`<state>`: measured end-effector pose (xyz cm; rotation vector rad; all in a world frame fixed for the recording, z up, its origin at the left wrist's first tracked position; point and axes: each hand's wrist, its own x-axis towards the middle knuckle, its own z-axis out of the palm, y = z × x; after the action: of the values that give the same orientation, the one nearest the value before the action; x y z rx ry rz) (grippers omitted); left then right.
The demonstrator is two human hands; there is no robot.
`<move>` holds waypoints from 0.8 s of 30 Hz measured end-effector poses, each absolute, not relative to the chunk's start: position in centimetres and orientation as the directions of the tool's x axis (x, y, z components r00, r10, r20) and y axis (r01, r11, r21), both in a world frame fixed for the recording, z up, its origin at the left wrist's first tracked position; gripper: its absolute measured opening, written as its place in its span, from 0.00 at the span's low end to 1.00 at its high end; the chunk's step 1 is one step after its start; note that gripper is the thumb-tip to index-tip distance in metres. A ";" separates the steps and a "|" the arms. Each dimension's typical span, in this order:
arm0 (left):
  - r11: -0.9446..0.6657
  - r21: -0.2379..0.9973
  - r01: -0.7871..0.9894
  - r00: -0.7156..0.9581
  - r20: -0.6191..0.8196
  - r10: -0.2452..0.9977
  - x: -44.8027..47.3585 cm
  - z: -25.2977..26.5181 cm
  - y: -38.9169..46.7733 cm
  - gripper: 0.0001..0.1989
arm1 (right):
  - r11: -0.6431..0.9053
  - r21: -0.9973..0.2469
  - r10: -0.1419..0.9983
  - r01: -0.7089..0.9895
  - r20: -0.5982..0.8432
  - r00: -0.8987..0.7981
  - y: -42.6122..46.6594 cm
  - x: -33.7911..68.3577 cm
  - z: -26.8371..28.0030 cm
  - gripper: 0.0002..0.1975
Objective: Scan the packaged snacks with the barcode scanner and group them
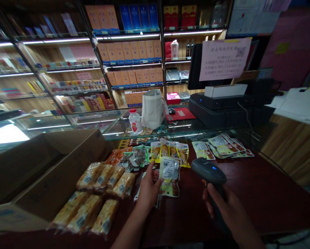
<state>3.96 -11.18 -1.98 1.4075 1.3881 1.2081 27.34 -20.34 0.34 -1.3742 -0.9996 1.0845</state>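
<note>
My left hand (149, 185) is closed on the left edge of a snack packet (170, 176), a white, green and brown pouch tilted up from the dark red tabletop. Another packet lies partly hidden beneath that hand. In my right hand (224, 200) is a dark handheld barcode scanner (209, 171) with a blue light on top, its head pointing left toward the pouch. Similar pouches (224, 145) lie in an overlapping group at the far right. Behind the held pouch are yellow-edged snack packets (170, 150), green-edged packets (136, 157) and orange packets (117, 155).
Several wrapped pastry-like blocks (92, 204) lie left of my hands, beside a large open cardboard box (58, 169). A glass counter (116, 126) behind holds a clear bottle (135, 121), a white bag (153, 109) and a monitor (196, 65). Shelves of boxed goods (129, 52) stand beyond.
</note>
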 end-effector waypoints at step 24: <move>0.254 0.952 -0.169 0.306 -0.195 0.932 6.6 1.2 -18.6 0.22 | -0.056 -0.998 0.857 0.002 -0.047 0.513 -19.9 24.6 1.4 0.22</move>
<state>6.62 -18.57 1.16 1.0179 0.9520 0.9261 24.58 -19.93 1.37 -1.4671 -0.7886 0.8312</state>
